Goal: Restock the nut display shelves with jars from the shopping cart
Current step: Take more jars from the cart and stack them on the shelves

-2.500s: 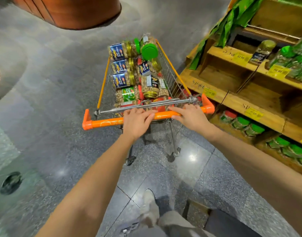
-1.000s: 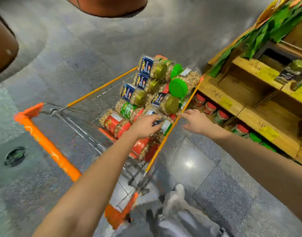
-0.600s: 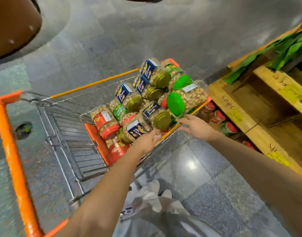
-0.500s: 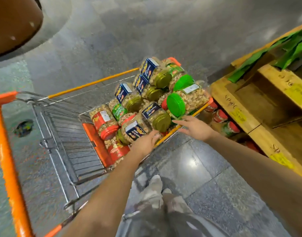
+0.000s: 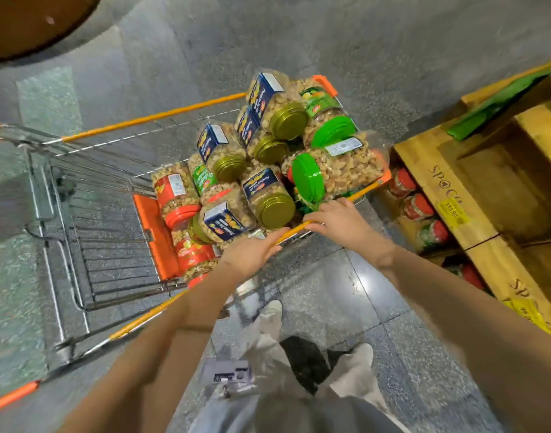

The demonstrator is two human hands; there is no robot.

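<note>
A wire shopping cart [image 5: 89, 276] with orange trim stands side-on in front of me. Its front end is piled with nut jars lying on their sides: blue-labelled jars with gold lids [image 5: 269, 198], a big green-lidded jar [image 5: 333, 170] and red-lidded jars [image 5: 174, 195]. My left hand [image 5: 250, 254] and my right hand [image 5: 339, 220] both grip the cart's near orange side rail [image 5: 149, 317], just below the jars. The wooden nut display shelves [image 5: 474, 195] stand at the right, close to the cart's front corner. Red-lidded jars [image 5: 419, 207] sit in the lowest shelf.
A yellow price tag [image 5: 452, 210] is stuck on the shelf edge. Green leaves [image 5: 486, 110] hang over the shelf top. A brown round object [image 5: 33, 20] stands at the far left. My shoes [image 5: 269, 320] are on the grey tile floor, right beside the cart.
My hands left the orange push handle and took the side rail. The cart swung round side-on to me, and its front end now lies close to the shelves.
</note>
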